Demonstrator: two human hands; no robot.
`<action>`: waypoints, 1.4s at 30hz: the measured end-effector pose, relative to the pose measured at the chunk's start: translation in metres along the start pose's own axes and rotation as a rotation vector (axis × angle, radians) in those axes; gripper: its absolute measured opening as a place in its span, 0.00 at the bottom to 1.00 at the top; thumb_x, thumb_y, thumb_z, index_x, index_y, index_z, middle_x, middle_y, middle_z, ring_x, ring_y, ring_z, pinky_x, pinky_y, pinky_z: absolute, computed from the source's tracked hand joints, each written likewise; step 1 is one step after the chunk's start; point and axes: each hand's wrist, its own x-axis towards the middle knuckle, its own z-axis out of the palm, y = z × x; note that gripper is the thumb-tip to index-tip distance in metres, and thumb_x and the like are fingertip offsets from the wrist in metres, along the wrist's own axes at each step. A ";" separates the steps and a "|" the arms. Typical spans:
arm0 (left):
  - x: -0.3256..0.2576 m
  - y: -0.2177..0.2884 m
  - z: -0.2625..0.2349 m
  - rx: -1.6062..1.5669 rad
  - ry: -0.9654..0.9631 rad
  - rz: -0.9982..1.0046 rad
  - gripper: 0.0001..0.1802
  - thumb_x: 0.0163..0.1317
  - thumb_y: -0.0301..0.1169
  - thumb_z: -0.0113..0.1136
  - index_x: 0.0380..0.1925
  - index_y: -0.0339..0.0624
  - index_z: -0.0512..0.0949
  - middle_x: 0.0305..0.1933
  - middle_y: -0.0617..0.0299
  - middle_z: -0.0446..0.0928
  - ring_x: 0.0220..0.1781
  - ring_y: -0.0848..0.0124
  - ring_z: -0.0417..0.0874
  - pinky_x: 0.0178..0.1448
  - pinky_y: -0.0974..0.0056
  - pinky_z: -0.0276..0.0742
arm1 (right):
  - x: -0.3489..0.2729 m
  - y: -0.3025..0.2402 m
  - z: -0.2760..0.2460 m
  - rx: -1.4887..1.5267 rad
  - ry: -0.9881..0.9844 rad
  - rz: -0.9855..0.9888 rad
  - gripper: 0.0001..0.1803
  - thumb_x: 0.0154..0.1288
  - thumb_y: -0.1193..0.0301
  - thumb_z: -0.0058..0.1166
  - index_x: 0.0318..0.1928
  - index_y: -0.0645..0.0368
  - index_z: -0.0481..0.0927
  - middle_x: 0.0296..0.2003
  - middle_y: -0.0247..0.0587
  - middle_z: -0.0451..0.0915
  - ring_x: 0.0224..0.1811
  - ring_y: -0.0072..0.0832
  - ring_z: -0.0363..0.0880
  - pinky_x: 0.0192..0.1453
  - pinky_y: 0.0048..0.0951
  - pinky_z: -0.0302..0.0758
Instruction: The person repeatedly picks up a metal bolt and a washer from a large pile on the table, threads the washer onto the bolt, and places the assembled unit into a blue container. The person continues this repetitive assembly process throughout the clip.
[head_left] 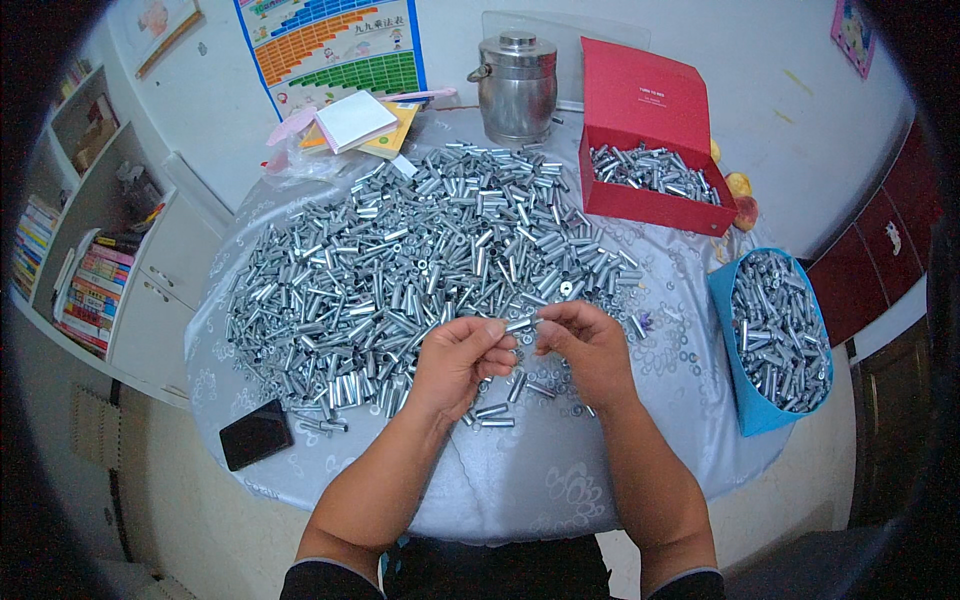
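Both bare forearms rise from the lower edge to meet over the table, where the left hand (pixel 455 360) and right hand (pixel 585 345) pinch one short silver metal tube (pixel 522 323) between fingertips, its long axis lying left-to-right, equally near both.

near edge: bare tablecloth (pixel 530 480), passable | centre: blocked by tube pile (pixel 420 250) | right: blue bin (pixel 775 340) | left: phone (pixel 256 434)
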 end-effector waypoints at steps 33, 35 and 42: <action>0.000 0.004 0.000 0.006 0.072 0.031 0.10 0.64 0.29 0.59 0.41 0.33 0.78 0.35 0.54 0.82 0.29 0.71 0.84 0.32 0.70 0.84 | 0.008 -0.004 -0.031 -1.197 -0.044 -0.053 0.08 0.57 0.68 0.58 0.37 0.55 0.84 0.37 0.46 0.79 0.42 0.43 0.78 0.47 0.41 0.74; 0.000 0.004 0.000 0.015 0.072 0.022 0.11 0.64 0.29 0.60 0.41 0.32 0.78 0.35 0.53 0.82 0.30 0.71 0.84 0.33 0.71 0.83 | 0.008 -0.006 -0.028 -1.209 -0.023 0.010 0.08 0.57 0.68 0.58 0.36 0.56 0.83 0.38 0.47 0.79 0.42 0.43 0.78 0.47 0.42 0.74; 0.000 0.003 0.001 0.030 0.074 0.024 0.10 0.64 0.29 0.60 0.40 0.32 0.78 0.34 0.53 0.82 0.29 0.70 0.84 0.33 0.70 0.83 | 0.007 -0.001 -0.029 -1.043 0.030 -0.037 0.07 0.58 0.70 0.59 0.35 0.59 0.79 0.35 0.46 0.79 0.38 0.42 0.79 0.44 0.39 0.75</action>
